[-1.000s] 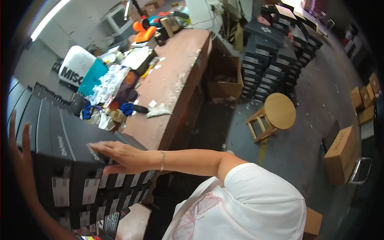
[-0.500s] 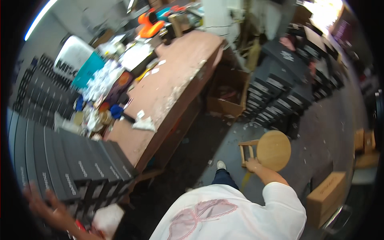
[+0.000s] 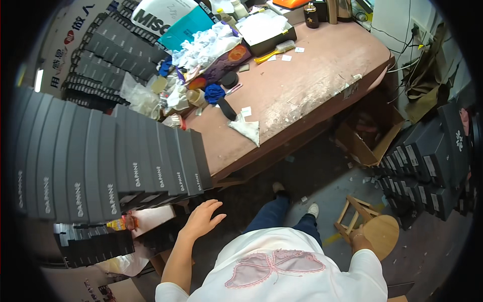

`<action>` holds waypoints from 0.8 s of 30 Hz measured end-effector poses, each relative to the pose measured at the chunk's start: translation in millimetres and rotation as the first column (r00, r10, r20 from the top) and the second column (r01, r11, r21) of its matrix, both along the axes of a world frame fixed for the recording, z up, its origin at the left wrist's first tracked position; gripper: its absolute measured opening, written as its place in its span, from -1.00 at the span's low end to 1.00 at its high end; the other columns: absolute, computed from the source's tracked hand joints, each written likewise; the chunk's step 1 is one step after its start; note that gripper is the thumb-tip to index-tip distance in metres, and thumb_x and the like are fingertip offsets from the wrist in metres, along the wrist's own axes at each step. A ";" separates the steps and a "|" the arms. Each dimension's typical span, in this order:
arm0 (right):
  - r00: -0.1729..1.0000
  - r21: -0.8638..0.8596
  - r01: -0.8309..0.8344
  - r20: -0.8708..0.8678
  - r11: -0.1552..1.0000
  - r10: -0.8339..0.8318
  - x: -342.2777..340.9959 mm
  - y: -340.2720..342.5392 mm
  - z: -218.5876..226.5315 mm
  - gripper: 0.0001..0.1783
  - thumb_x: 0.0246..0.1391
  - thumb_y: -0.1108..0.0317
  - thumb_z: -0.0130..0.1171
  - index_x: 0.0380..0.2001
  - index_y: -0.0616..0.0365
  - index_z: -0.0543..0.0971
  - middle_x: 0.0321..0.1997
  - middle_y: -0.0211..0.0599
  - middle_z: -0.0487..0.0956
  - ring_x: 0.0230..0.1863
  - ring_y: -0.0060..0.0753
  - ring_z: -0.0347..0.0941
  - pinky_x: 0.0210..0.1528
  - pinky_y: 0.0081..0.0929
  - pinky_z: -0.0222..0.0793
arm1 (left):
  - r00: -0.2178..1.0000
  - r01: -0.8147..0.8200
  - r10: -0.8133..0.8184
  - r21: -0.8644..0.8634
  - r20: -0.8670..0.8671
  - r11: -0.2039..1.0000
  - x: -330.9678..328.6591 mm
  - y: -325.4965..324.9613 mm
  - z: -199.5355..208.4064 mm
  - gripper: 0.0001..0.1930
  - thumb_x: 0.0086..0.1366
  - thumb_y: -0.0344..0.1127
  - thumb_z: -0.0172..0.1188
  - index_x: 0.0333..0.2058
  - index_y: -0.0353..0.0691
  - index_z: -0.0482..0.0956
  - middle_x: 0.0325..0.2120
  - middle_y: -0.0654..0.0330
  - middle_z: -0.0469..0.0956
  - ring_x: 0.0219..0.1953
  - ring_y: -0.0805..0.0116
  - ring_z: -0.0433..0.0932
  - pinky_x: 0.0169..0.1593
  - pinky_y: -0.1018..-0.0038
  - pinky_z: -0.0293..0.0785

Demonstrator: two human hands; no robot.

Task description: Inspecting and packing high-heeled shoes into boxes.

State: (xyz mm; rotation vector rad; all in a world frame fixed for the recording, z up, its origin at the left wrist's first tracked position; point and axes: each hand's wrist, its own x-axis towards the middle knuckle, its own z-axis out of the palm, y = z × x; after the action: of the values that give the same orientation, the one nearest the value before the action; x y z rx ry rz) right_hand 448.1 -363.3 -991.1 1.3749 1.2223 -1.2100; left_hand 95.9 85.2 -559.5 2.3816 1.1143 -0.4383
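A wooden stool [image 3: 385, 234] with a round seat hangs tilted at my right side, its legs pointing toward the workbench. My right hand [image 3: 358, 235] is closed around it below the seat; part of the fingers is hidden. My left hand [image 3: 203, 220] is in the air with nothing in it, fingers stretched and thumb apart. It is just right of and below a long row of dark grey shoeboxes [image 3: 100, 156], not touching them.
A worn pinkish workbench [image 3: 302, 75] carries a cloth pad [image 3: 245, 130], a yellow-handled brush [image 3: 274, 51] and a box of crumpled white paper [image 3: 206, 55]. Beyond the bench's right end stand an open carton [image 3: 370, 136] and stacked dark shoeboxes [image 3: 417, 166]. Paper scraps litter the floor.
My view has turned right and closer to the bench. My left hand has come from beside the shoeboxes to in front of my body. The stool has tipped over in my right hand.
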 end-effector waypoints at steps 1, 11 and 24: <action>0.999 -0.010 0.044 0.010 0.999 -0.044 2.6 -3.1 3.0 -0.48 0.33 0.11 -0.29 0.27 -0.02 0.34 0.35 -0.39 0.30 0.38 -0.35 0.17 0.36 0.18 -0.33 | 1.000 -0.011 0.010 -0.032 -0.023 0.999 4.0 11.7 -12.2 -0.51 0.23 -0.10 0.20 0.04 -0.30 0.47 0.06 -0.05 0.43 0.12 0.01 0.39 0.18 0.24 0.32; 0.944 -0.052 0.220 -0.239 0.974 -0.226 -31.8 188.5 56.2 -0.39 -0.19 -0.06 0.40 -0.04 -0.05 0.61 0.10 -0.21 0.54 0.17 -0.12 0.42 0.26 -0.22 0.20 | 0.707 -0.608 0.490 0.085 0.510 0.789 64.3 189.3 -241.3 -0.36 0.30 -0.16 0.11 0.24 -0.37 0.15 0.26 -0.25 0.08 0.29 -0.21 0.10 0.33 0.16 0.03; 0.508 0.126 0.861 -0.215 0.492 -0.834 -39.7 325.4 -6.3 -0.60 0.02 0.20 0.24 -0.07 0.12 0.59 -0.07 -0.19 0.61 -0.07 -0.17 0.54 -0.03 -0.30 0.43 | 0.751 -0.631 0.657 0.357 0.058 0.689 104.3 264.9 -296.2 -0.31 0.33 -0.10 -0.10 0.34 -0.31 -0.04 0.37 -0.17 -0.21 0.43 -0.09 -0.33 0.33 -0.16 -0.40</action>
State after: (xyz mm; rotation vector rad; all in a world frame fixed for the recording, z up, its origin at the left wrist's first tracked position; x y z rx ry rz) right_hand 408.4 -37.9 -997.5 2.2488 0.7102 -1.8973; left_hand 200.2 350.1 -855.7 2.0424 2.1124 -0.0682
